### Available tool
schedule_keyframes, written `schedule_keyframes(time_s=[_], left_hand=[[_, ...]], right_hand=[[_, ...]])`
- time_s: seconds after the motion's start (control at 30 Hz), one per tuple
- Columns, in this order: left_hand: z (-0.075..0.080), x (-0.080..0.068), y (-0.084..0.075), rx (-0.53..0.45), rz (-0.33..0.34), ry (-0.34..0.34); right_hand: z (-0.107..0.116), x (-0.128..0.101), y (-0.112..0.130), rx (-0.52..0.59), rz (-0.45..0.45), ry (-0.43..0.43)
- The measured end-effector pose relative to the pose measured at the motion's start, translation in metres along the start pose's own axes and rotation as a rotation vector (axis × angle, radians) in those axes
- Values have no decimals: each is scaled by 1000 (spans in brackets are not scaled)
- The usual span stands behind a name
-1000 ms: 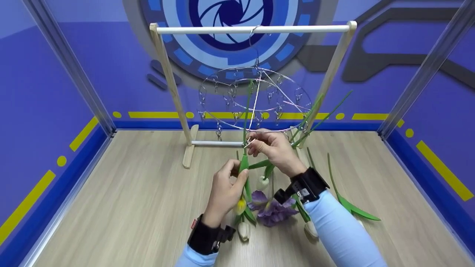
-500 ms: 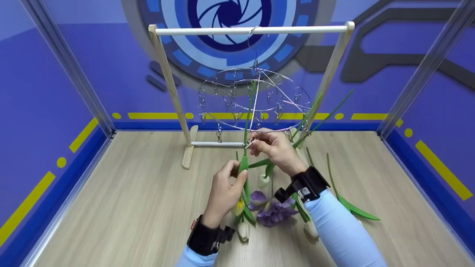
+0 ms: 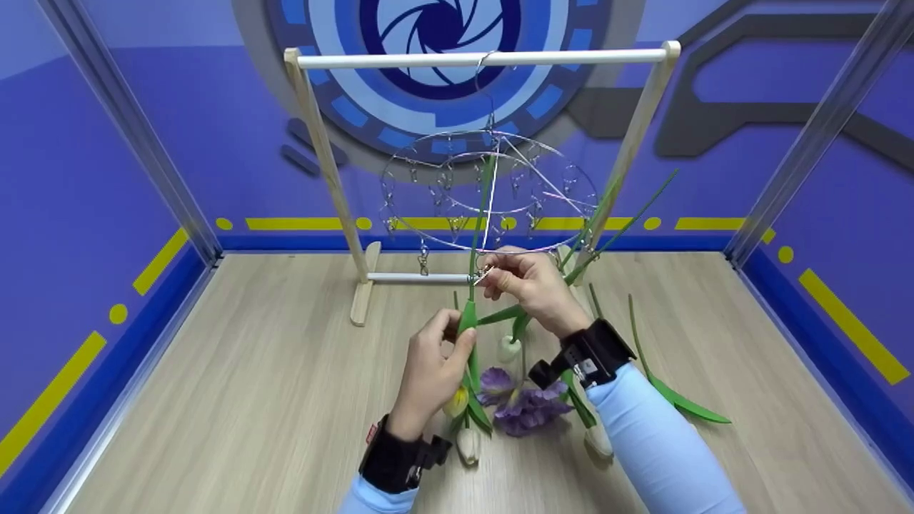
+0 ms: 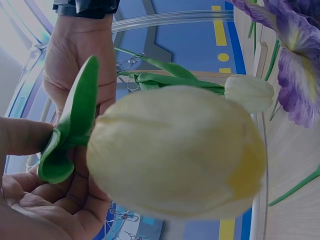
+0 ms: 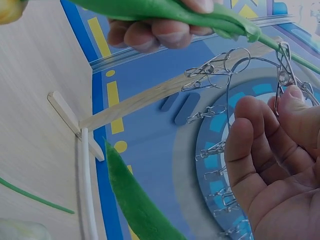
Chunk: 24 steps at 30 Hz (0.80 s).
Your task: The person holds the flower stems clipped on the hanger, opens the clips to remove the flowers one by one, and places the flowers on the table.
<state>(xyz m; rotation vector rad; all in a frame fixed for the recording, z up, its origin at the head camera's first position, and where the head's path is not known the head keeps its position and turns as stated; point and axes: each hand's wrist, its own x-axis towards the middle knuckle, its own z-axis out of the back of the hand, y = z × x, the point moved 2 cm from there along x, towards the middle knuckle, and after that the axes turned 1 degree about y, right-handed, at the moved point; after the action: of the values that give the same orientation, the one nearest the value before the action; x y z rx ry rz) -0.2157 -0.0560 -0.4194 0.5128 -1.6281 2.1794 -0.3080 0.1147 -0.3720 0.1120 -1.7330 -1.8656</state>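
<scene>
Barely any movement since the two earlier head frames: both hands hold the same places, with only the right thumb and fingers closing a touch tighter on the clip.

Left hand curled round a leaf and the green stem of a yellow tulip, thumb and fingers pinching just above the bloom, which hangs head-down below the fist. Stem's long axis near vertical, running up from that hand, past the right hand and through the ring of the wire clip hanger. Right hand higher and just to the right of the stem, thumb and forefinger pinching a small metal clip that hangs from the hanger's near rim; remaining fingers loosely bent. Clip touching or all but touching the stem, so the right hand sits nearer the point where the two meet; cannot tell from these views whether the clip's mouth is already round the stem. Right wrist raised, palm turned leftward; left wrist lower, palm facing right.

Hanger hooked on the white rail of a wooden rack. Below the hands, on the wooden floor, a purple flower, white tulips and loose green leaves.
</scene>
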Motion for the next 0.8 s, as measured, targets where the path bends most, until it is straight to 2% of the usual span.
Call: schedule_keyframes(time_s=[0.3,0.8], left_hand=[[0,-1,0,12,-32,-2],[1,-1,-3,23,-19,-4]], right_hand=[[1,1,-1,1,1,6],[4,1,-1,-7,-8,-5]])
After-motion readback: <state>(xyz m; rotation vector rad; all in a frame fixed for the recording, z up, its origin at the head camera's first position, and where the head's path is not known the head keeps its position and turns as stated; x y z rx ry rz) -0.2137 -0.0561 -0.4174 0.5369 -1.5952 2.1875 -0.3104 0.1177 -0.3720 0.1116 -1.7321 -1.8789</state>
